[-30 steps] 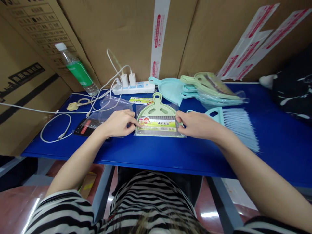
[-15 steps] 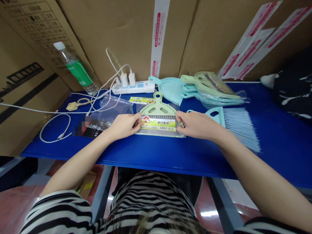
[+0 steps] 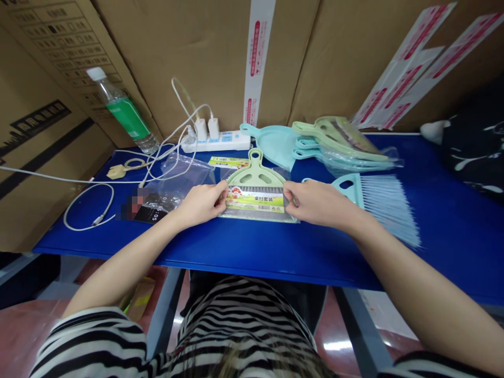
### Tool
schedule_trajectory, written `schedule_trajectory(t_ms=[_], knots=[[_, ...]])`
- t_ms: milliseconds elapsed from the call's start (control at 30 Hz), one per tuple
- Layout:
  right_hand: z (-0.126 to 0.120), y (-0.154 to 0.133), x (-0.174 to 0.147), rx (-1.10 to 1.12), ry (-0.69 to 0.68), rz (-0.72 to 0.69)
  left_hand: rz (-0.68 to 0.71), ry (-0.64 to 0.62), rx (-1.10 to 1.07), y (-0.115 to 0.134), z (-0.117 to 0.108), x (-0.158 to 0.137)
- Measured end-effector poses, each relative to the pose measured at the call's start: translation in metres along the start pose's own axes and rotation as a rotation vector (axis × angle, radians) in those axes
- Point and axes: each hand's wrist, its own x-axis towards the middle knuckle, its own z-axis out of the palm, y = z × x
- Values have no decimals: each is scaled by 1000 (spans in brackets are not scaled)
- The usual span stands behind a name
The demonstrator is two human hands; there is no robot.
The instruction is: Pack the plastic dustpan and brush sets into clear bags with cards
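A light green dustpan and brush set (image 3: 256,178) lies flat on the blue table in a clear plastic bag, its handle pointing away from me. A yellow and white label card (image 3: 255,198) with printed characters and a mushroom picture crosses the grey bristles. My left hand (image 3: 203,202) is closed on the left edge of the packaged set. On the opposite edge, the curled fingers of my right hand (image 3: 311,202) pinch it too. The fingertips are partly hidden. Past my right wrist lies a light blue brush (image 3: 388,207), with part of its handle covered by my hand.
Behind are a blue dustpan (image 3: 275,142) and a pile of bagged green and blue sets (image 3: 342,142). To the left are a clear bag (image 3: 185,170), a phone (image 3: 151,209), cables, a power strip (image 3: 236,140) and a bottle (image 3: 128,115). Cardboard (image 3: 205,47) rises behind.
My right fingers have shifted very slightly at the edge of the packaged set. My left hand and the set stay in place.
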Motion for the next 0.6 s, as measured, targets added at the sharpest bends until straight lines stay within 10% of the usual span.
schedule_trajectory(t_ms=[600], knots=[[0,1,0,29,55,32,0,-19,273,7,-2,-3]])
